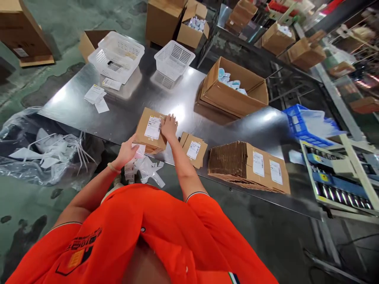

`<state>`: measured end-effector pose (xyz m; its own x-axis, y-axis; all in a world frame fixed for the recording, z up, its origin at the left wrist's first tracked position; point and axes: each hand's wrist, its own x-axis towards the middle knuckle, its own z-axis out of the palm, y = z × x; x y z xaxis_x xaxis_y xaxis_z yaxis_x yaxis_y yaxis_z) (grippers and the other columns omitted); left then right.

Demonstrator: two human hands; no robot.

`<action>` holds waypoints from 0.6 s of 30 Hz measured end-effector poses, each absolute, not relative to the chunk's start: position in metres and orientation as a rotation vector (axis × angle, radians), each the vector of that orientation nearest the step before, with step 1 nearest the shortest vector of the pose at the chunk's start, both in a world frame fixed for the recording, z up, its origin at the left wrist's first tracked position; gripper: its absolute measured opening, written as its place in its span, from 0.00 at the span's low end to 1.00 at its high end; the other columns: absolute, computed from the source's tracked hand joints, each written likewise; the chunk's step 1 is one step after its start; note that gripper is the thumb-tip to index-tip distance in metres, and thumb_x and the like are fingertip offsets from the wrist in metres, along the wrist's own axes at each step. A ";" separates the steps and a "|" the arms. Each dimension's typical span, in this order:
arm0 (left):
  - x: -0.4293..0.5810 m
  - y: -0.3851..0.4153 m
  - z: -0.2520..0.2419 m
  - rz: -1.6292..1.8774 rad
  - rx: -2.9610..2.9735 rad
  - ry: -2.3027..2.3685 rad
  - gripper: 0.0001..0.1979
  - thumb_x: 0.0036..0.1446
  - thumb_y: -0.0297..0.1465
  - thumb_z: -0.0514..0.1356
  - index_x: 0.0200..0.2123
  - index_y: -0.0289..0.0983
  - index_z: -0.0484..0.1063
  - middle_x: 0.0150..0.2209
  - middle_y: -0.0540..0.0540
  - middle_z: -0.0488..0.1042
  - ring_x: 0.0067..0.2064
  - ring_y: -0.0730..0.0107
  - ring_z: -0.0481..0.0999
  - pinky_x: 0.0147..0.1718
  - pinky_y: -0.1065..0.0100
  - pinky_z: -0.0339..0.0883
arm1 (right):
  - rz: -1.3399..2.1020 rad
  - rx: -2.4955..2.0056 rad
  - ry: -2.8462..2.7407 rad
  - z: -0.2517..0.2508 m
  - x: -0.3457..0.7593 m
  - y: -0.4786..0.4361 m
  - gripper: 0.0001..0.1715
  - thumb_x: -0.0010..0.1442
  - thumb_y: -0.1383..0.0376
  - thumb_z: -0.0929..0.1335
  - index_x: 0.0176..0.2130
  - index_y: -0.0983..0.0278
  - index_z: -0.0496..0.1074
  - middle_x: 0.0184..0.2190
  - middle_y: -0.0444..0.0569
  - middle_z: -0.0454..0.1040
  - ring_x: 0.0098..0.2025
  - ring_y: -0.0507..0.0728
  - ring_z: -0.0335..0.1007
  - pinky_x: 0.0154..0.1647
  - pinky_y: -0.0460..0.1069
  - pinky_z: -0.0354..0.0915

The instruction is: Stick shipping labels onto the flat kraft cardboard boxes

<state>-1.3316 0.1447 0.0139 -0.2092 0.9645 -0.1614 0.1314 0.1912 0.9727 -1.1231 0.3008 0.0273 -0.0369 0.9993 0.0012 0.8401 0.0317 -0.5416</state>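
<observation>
Steel table (124, 114) with plastic baskets (173, 59), cardboard boxes (231, 88), papers (94, 94)

No wording can be made out clearly anywhere. At centre, a small cardboard parcel (145, 136) carries a white barcode shipping label (153, 127), its print too small to read. Just right of it, a flat carton (199, 156) has a similar barcode label (193, 150). Right of centre, a stack of flattened cartons (233, 165) shows two white labels (258, 163), also unreadable. Left of centre, white printed sheets (94, 94) lie on the steel table (71, 98), their text too small. The orange shirt (142, 228) bears dark lettering (84, 240), too folded to read.
</observation>
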 end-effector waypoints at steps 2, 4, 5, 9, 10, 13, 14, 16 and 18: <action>-1.324 0.150 0.016 1.118 1.139 1.576 0.26 0.48 0.28 0.72 0.53 0.37 0.82 0.40 0.44 0.84 0.42 0.53 0.81 0.52 0.58 0.74 | 0.618 -1.948 -1.741 0.024 -1.099 0.297 0.38 0.75 0.52 0.63 0.72 0.74 0.63 0.74 0.77 0.62 0.76 0.76 0.59 0.75 0.73 0.55; -1.313 0.149 0.017 1.107 1.202 1.513 0.24 0.48 0.28 0.72 0.51 0.38 0.83 0.48 0.41 0.85 0.52 0.48 0.82 0.61 0.55 0.71 | 0.753 -1.984 -1.652 0.019 -1.079 0.283 0.31 0.72 0.55 0.66 0.65 0.72 0.70 0.65 0.73 0.74 0.66 0.73 0.71 0.69 0.66 0.65; -1.308 0.148 0.018 1.101 1.223 1.451 0.24 0.48 0.29 0.72 0.51 0.38 0.83 0.51 0.40 0.85 0.57 0.47 0.81 0.64 0.53 0.69 | 0.806 -1.996 -1.621 0.017 -1.069 0.274 0.26 0.71 0.57 0.66 0.61 0.70 0.73 0.60 0.70 0.77 0.61 0.70 0.75 0.65 0.62 0.68; -1.300 0.136 0.015 1.073 1.216 1.268 0.20 0.49 0.38 0.75 0.45 0.39 0.84 0.49 0.39 0.85 0.58 0.45 0.81 0.63 0.52 0.70 | 0.673 -2.107 -1.425 0.019 -1.002 0.244 0.19 0.71 0.64 0.60 0.51 0.66 0.77 0.50 0.60 0.82 0.50 0.63 0.75 0.56 0.54 0.69; -1.303 0.132 0.014 1.056 1.190 1.256 0.18 0.49 0.41 0.75 0.41 0.39 0.85 0.45 0.39 0.85 0.55 0.46 0.82 0.60 0.52 0.73 | 0.618 -2.166 -1.368 0.024 -0.980 0.238 0.21 0.71 0.64 0.59 0.50 0.67 0.77 0.49 0.60 0.82 0.49 0.63 0.75 0.56 0.54 0.69; -1.317 0.116 0.012 0.978 1.061 1.239 0.22 0.45 0.47 0.78 0.36 0.38 0.84 0.37 0.41 0.84 0.44 0.50 0.83 0.50 0.53 0.77 | 0.447 -2.413 -1.178 0.042 -0.928 0.217 0.22 0.70 0.61 0.63 0.55 0.69 0.77 0.53 0.66 0.80 0.53 0.66 0.74 0.56 0.58 0.69; -1.321 0.110 0.013 0.957 1.017 1.226 0.25 0.41 0.46 0.80 0.39 0.38 0.84 0.38 0.41 0.85 0.43 0.51 0.83 0.48 0.54 0.78 | 0.368 -2.459 -1.143 0.046 -0.924 0.210 0.24 0.69 0.58 0.66 0.58 0.68 0.77 0.56 0.68 0.78 0.57 0.68 0.73 0.56 0.59 0.69; -1.323 0.101 0.017 0.955 0.952 1.191 0.33 0.34 0.42 0.83 0.45 0.37 0.83 0.42 0.42 0.86 0.43 0.53 0.84 0.46 0.56 0.78 | 0.345 -2.364 -1.240 0.050 -0.942 0.194 0.29 0.64 0.54 0.72 0.59 0.65 0.77 0.60 0.67 0.75 0.61 0.71 0.71 0.56 0.60 0.69; -1.322 0.096 0.023 1.024 0.898 1.157 0.35 0.34 0.38 0.84 0.48 0.36 0.81 0.43 0.42 0.86 0.43 0.55 0.83 0.45 0.58 0.77 | 0.696 -1.988 -1.558 0.043 -0.989 0.176 0.25 0.59 0.52 0.76 0.52 0.62 0.81 0.56 0.61 0.78 0.59 0.68 0.72 0.52 0.57 0.70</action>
